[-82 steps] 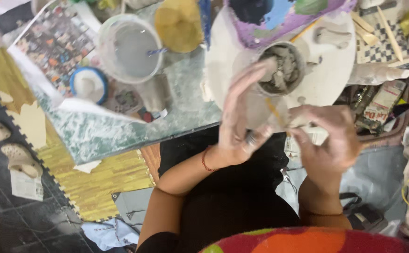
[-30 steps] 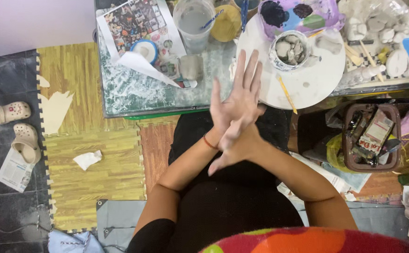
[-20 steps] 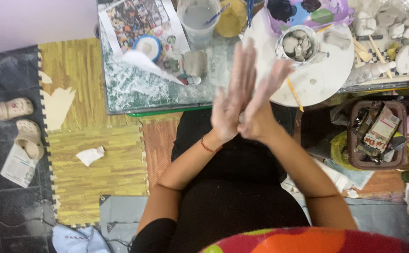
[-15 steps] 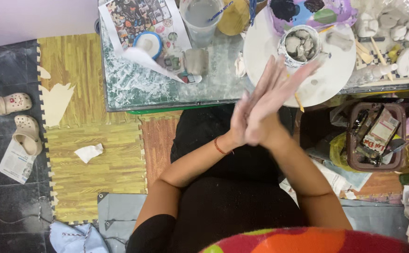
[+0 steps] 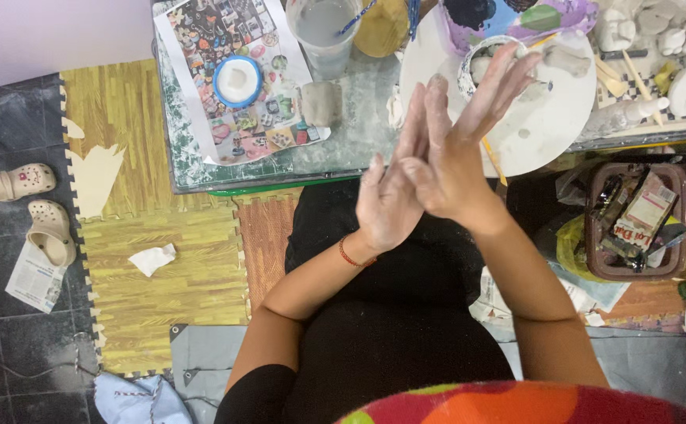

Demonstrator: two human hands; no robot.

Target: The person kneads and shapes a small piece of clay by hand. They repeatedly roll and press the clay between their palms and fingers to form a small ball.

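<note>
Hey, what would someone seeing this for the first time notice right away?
Two pale, dusty hands pressed palm to palm at the centre, the left hand lower and the right hand crossing over it. Behind them a round white board holds a small bowl of grey lumps. Far left, a pair of beige clogs lies on the dark floor.

Marbled green table [image 5: 359,149] bears a white plate [image 5: 551,129], cup [image 5: 323,31].

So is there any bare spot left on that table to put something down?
Some. The green marbled tabletop is bare between the grey clay lump and the round white board, whose near part is also free. The far right, by the small white clay figures, is crowded; the colourful printed sheet fills the left.
</note>
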